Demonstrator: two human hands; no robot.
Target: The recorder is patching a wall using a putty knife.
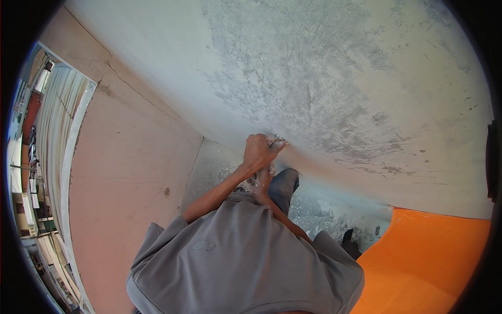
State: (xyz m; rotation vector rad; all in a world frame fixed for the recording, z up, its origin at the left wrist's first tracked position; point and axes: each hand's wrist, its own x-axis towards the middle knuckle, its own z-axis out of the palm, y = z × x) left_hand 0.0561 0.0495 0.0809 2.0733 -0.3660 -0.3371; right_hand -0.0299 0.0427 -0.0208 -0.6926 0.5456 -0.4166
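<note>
My hands are close together in front of the patchy grey-white wall [303,78], near the middle of the view. My left hand [257,152] is curled closed, its knuckles turned up and its fingertips at the wall's surface. Whitish dust or paste coats the fingers, and whatever they grip is too small and hidden to name. Just below and partly behind it is my right hand [265,177], smeared with white. Its fingers are largely covered by the left hand, so what they do does not show.
To the left stands a pinkish wall [130,146] with a long crack, beside an opening onto buildings outside. An orange surface [429,256] fills the lower right. White-spattered floor [319,209] lies around my dark-trousered leg [284,187].
</note>
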